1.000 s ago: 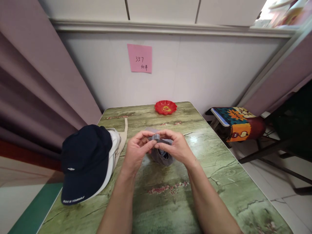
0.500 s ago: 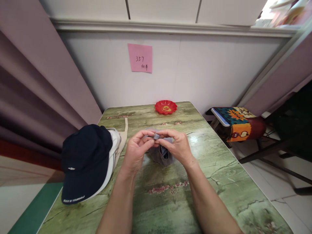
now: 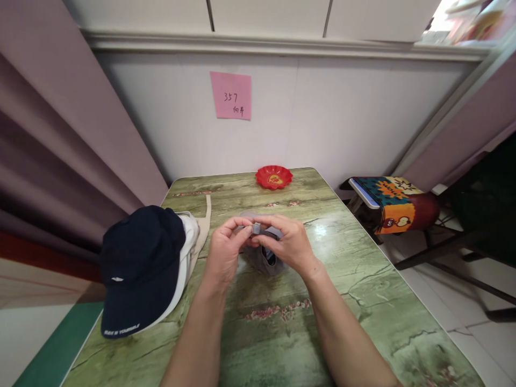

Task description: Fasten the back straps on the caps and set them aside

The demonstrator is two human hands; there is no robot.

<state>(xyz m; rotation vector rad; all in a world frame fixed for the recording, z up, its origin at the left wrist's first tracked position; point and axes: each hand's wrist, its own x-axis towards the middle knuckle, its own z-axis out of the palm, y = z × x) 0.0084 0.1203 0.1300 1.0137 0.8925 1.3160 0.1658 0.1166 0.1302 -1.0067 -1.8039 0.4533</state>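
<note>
A grey cap (image 3: 258, 262) sits on the table in front of me, partly hidden by my hands. At its back strap there is a small metal buckle (image 3: 256, 228). My left hand (image 3: 228, 244) pinches the buckle's left side between thumb and fingers. From the other side, my right hand (image 3: 288, 242) is closed on the strap (image 3: 268, 233) right beside the buckle. Below the strap, the cap's dark opening (image 3: 269, 256) shows. The fingertips hide part of the strap.
To the left lies a stack of caps with a navy cap (image 3: 141, 258) on top and white and beige ones beneath. A red scalloped dish (image 3: 274, 177) stands at the back of the green wood-pattern table (image 3: 363, 322). A stool with a colourful cover (image 3: 391, 204) is on the right.
The buckle has shifted slightly left and down between my fingers. More of the dark strap now shows to the right of it. The caps at the left have not moved.
</note>
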